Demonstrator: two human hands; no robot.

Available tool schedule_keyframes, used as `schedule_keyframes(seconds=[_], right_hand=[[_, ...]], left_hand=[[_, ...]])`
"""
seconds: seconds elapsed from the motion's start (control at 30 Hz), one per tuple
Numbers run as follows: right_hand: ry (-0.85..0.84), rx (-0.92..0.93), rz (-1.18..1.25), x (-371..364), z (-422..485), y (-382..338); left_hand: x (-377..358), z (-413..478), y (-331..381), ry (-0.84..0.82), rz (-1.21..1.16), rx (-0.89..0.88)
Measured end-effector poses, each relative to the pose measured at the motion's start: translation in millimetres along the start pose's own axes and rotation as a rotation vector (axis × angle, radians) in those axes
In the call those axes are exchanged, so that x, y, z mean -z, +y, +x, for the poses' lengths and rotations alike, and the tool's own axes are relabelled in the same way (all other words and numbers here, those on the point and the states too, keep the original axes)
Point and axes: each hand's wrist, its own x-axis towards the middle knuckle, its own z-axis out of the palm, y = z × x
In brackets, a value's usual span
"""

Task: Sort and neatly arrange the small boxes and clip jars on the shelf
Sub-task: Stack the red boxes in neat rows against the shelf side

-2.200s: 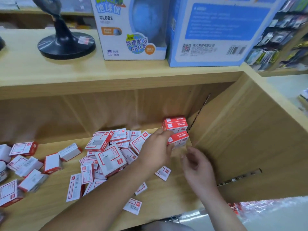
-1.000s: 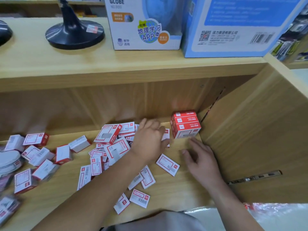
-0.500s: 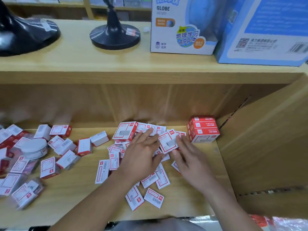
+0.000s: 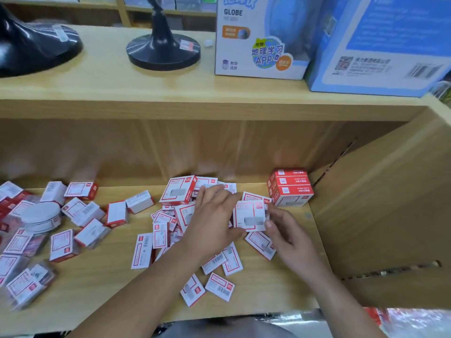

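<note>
Several small red-and-white boxes lie in a loose pile (image 4: 175, 215) on the wooden shelf board (image 4: 109, 284). A neat stack of red boxes (image 4: 290, 189) stands in the back right corner. My right hand (image 4: 288, 237) pinches the right edge of one white-faced small box (image 4: 249, 215), held just left of the stack. My left hand (image 4: 214, 220) rests flat on the pile with straight fingers, its thumb against that box's lower left edge. A clip jar with a white lid (image 4: 40, 215) sits among more boxes at the far left.
The shelf's right side wall (image 4: 378, 215) rises close beside the stack. On the top board stand two black stand bases (image 4: 163, 52), a GLOBE carton (image 4: 256, 40) and a blue carton (image 4: 380, 45). Loose flat boxes lie near the front edge (image 4: 219, 286).
The view has shifted left from the corner stack. My right hand has left the bare board and taken hold of a small box; my left hand has stayed spread on the pile.
</note>
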Motion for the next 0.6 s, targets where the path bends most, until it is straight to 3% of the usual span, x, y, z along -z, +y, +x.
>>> schedule_keyframes(seconds=[0.13, 0.4, 0.5, 0.6], right_hand=[[-0.036, -0.017, 0.169, 4, -2, -5], [-0.009, -0.038, 0.142, 14, 5, -2], [0.018, -0.049, 0.146, 12, 6, 0], [0.032, -0.077, 0.214, 7, 5, 0]], left_hand=[[0, 14, 1, -0.045, -0.003, -0.108], [23, 73, 17, -0.500, -0.013, 0.045], [25, 77, 18, -0.514, 0.028, 0.043], [17, 66, 20, -0.413, 0.004, -0.028]])
